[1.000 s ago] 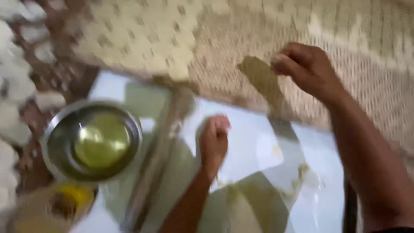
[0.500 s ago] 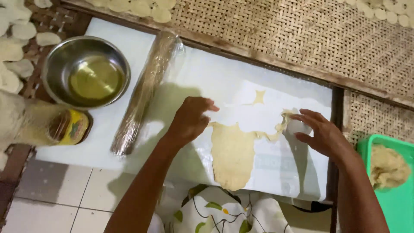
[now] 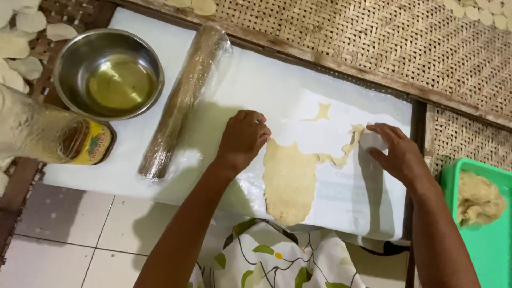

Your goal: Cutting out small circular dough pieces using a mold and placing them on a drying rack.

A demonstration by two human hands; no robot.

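Observation:
A thin sheet of pale yellow dough (image 3: 290, 181) lies on a white plastic-covered board (image 3: 266, 85), with a ragged strip (image 3: 349, 144) running off its upper right. My left hand (image 3: 242, 140) rests knuckles-up on the board, fingers curled at the dough's upper left edge. My right hand (image 3: 397, 152) lies flat at the right, fingers spread and touching the plastic next to the strip's end. A small dough scrap (image 3: 321, 112) sits apart, farther back.
A plastic-wrapped rolling pin (image 3: 184, 98) lies diagonally left of my hands. A steel bowl of oil (image 3: 109, 74) and a dusty bottle (image 3: 48, 136) stand at the left. A green tub with a dough lump (image 3: 477, 205) is at the right. Cut dough rounds (image 3: 21, 45) dry on woven mats.
The view swung down from a blurred tilt onto the board. My right hand came down from the mat to the plastic beside the dough strip; my left stayed at the dough's edge.

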